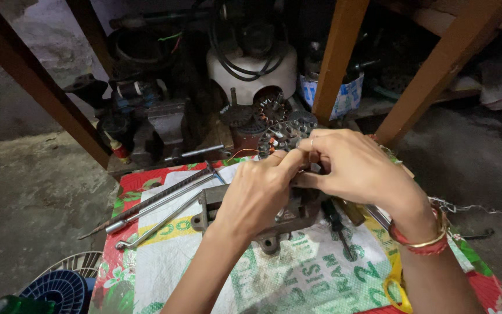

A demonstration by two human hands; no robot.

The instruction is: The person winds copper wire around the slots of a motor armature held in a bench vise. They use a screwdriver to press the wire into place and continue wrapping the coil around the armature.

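My left hand (pixel 257 195) and my right hand (pixel 350 168) meet at the middle, fingertips pinched together over a round slotted metal motor core (pixel 283 136) with copper wire. A thin strand of copper wire (pixel 240 153) runs off to the left of it. Both hands hover above a grey metal bench fixture (pixel 216 203) that sits on a printed woven sack (pixel 297 279). What the fingertips pinch is too small to make out. My right wrist wears red thread and a gold bangle (pixel 428 241).
Long metal rods and a wrench (pixel 158 203) lie left of the fixture. A screwdriver (pixel 338 224) lies under my right hand. A white fan housing (pixel 251 72), motor parts and wooden legs (pixel 335 58) stand behind. A blue spool (pixel 59 291) sits at the lower left.
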